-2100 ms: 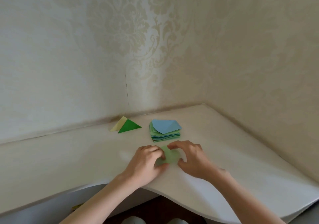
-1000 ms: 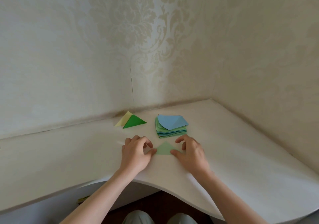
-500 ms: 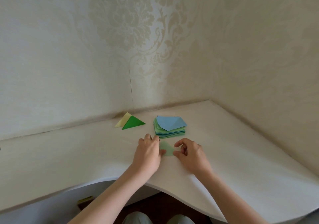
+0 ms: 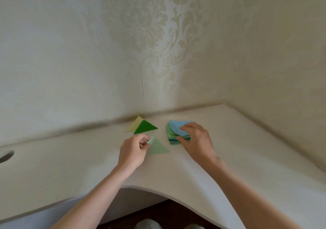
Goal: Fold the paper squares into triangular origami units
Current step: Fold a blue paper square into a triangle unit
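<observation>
Head view: left hand [image 4: 131, 152] fingers pinch a pale-green folded triangle [image 4: 157, 147]; right hand [image 4: 196, 140] fingers grip the paper stack [image 4: 172, 134].

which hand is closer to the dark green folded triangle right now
Left. The left hand sits just below the dark green triangle, pinching the light green triangle. The right hand is off to the triangle's right, on the paper stack.
</observation>
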A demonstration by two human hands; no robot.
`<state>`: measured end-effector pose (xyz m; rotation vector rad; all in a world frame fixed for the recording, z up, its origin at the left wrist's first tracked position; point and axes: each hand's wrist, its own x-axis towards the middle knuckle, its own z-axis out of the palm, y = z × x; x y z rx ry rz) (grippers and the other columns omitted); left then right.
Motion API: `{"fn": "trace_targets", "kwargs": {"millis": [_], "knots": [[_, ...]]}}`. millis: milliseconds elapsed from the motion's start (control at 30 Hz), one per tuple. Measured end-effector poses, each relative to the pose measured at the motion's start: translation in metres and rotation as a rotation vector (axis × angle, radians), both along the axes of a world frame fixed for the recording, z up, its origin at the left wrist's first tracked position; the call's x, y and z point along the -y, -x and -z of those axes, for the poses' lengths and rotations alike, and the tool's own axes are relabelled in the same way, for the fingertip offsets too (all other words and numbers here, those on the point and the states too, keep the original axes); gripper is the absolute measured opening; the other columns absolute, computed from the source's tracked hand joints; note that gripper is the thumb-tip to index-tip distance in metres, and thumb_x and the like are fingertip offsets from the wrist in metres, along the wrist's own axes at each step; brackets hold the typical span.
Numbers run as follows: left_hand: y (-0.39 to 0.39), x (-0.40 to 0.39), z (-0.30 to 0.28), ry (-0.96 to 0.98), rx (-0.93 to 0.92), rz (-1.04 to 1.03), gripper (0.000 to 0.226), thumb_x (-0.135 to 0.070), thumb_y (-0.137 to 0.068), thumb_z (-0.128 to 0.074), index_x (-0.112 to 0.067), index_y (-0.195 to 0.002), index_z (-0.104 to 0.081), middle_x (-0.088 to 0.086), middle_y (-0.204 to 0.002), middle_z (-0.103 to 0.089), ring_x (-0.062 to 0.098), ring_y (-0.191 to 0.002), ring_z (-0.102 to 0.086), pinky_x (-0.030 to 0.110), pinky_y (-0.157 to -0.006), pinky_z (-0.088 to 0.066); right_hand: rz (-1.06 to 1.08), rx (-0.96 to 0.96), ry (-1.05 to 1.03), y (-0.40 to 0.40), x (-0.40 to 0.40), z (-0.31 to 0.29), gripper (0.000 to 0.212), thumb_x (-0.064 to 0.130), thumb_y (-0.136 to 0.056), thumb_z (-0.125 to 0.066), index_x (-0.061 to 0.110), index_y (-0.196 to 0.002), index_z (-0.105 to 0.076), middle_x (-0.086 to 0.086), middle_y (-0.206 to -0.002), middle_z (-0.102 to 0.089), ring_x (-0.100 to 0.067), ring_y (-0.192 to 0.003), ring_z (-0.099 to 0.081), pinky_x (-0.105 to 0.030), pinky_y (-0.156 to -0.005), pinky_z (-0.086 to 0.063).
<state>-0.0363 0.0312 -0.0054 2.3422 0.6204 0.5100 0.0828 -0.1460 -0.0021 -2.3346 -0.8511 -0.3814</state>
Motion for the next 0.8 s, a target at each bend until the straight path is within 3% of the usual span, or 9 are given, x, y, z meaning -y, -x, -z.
{"fn": "trace_targets", "kwargs": {"millis": [100, 267, 433, 533, 633, 733, 800], "knots": [[-0.005, -0.031, -0.004, 0.003, 0.044, -0.077, 0.007, -0.021, -0.085, -0.069, -0.023, -0.091, -0.067, -0.010, -0.084, -0.064, 0.006, -0.070, -0.055, 0.016, -0.057, -0.035, -0.013, 0.035, 0.132, -0.007, -0.011, 0.009, 0.035, 0.031, -0.086, -0.066, 0.012, -0.116, -0.066, -0.004, -0.122, -0.064, -0.024, -0.116, -0.055, -0.037, -0.100, -0.039], [-0.030, -0.056, -0.001, 0.014, 0.083, -0.118, 0.008, -0.020, -0.082, -0.072, -0.021, -0.086, -0.065, -0.011, -0.079, -0.063, 0.010, -0.069, -0.055, 0.022, -0.056, -0.034, 0.026, 0.127, 0.148, -0.008, -0.019, 0.025, 0.012, 0.026, -0.083, -0.066, 0.022, -0.089, -0.074, 0.005, -0.096, -0.072, -0.019, -0.092, -0.067, -0.037, -0.081, -0.044], [-0.051, -0.058, 0.007, -0.051, 0.073, -0.105, 0.015, -0.018, -0.078, -0.074, -0.024, -0.077, -0.060, -0.016, -0.069, -0.059, 0.003, -0.064, -0.052, 0.023, -0.056, -0.034, 0.074, 0.116, 0.135, -0.007, -0.023, 0.028, 0.015, 0.026, -0.078, -0.063, 0.024, -0.064, -0.067, 0.010, -0.073, -0.069, -0.016, -0.073, -0.065, -0.030, -0.070, -0.036], [-0.060, -0.059, 0.015, -0.104, 0.069, -0.119, 0.015, -0.019, -0.076, -0.076, -0.026, -0.078, -0.062, -0.015, -0.070, -0.060, 0.010, -0.068, -0.056, 0.026, -0.061, -0.037, 0.057, 0.045, 0.079, -0.009, -0.022, 0.026, 0.012, 0.028, -0.076, -0.074, 0.022, -0.066, -0.071, 0.009, -0.078, -0.071, -0.017, -0.078, -0.065, -0.034, -0.075, -0.045], [-0.064, -0.060, 0.020, -0.217, 0.071, -0.128, 0.018, -0.019, -0.073, -0.078, -0.024, -0.085, -0.065, -0.008, -0.085, -0.065, 0.019, -0.080, -0.060, 0.030, -0.067, -0.045, -0.004, -0.038, 0.035, -0.011, -0.019, 0.024, 0.012, 0.031, -0.082, -0.069, 0.023, -0.076, -0.075, 0.011, -0.091, -0.072, -0.016, -0.088, -0.065, -0.037, -0.084, -0.047], [-0.062, -0.056, 0.020, -0.289, 0.163, -0.109, 0.021, -0.013, -0.073, -0.078, -0.020, -0.089, -0.066, -0.002, -0.089, -0.065, 0.025, -0.085, -0.057, 0.033, -0.071, -0.044, 0.000, 0.098, -0.011, -0.011, -0.008, 0.017, 0.011, 0.029, -0.081, -0.067, 0.024, -0.075, -0.075, 0.009, -0.092, -0.072, -0.018, -0.089, -0.065, -0.035, -0.080, -0.047], [-0.057, -0.045, 0.014, -0.280, 0.278, -0.026, 0.016, -0.010, -0.077, -0.075, -0.020, -0.086, -0.066, -0.004, -0.087, -0.062, 0.019, -0.085, -0.055, 0.028, -0.071, -0.040, 0.041, 0.259, -0.092, -0.007, 0.003, 0.010, 0.008, 0.030, -0.079, -0.068, 0.027, -0.075, -0.075, 0.008, -0.092, -0.071, -0.019, -0.088, -0.062, -0.033, -0.078, -0.042]]}}
